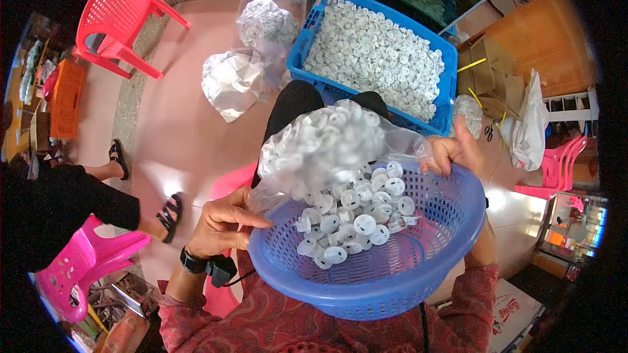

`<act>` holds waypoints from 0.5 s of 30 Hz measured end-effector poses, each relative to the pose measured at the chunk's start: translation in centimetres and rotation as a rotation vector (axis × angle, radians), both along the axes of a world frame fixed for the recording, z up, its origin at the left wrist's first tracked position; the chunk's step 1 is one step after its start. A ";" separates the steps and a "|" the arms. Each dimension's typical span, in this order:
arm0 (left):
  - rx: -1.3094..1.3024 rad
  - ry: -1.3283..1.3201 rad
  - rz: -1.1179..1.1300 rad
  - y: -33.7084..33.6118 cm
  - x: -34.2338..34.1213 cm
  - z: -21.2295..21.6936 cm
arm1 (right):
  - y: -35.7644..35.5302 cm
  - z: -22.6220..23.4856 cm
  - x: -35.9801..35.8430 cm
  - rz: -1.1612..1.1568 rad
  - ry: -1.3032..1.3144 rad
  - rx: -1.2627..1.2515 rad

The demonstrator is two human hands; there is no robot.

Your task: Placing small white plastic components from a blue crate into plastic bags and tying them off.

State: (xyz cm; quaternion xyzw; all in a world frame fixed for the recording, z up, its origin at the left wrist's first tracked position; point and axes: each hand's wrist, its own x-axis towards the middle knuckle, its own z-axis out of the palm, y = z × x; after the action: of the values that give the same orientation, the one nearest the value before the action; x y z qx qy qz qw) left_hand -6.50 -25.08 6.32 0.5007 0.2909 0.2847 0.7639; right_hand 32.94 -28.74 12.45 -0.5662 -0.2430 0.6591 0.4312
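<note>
A clear plastic bag (307,150) full of small white round plastic parts lies over my knees, its mouth toward a blue-purple perforated plastic basket (445,242) on my lap. Part of the bag's load is smeared by motion. Many white parts (364,224) with small dark slots lie in the basket, mostly on its left and middle. My left hand (226,222) is closed, pinching the bag's edge beside the basket's left rim. At the far right rim, my right hand (454,147) grips the bag's other corner, with one digit raised.
Ahead stands a blue crate (451,85) heaped with similar white parts. Filled plastic bags (232,82) rest on the floor to its left. A red chair (114,19) is at the far left. Another person's sandalled foot (171,218) and a pink stool (91,261) are at my left.
</note>
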 end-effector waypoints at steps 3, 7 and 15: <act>0.111 -0.056 0.016 0.4 0.2 0.5 | 0.4 1.7 -0.7 -0.011 0.027 0.039; 0.031 -0.091 0.032 0.4 0.5 0.1 | 0.1 1.0 -0.6 -0.045 -0.034 0.065; 0.078 -0.092 -0.011 0.8 0.4 0.7 | 1.1 1.7 -0.9 -0.027 0.025 0.016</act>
State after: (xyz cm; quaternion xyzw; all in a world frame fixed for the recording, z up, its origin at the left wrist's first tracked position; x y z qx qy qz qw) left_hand -6.07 -24.29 6.99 0.5179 0.2413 0.3145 0.7581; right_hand 32.08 -27.65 14.16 -0.5574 -0.2353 0.6585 0.4476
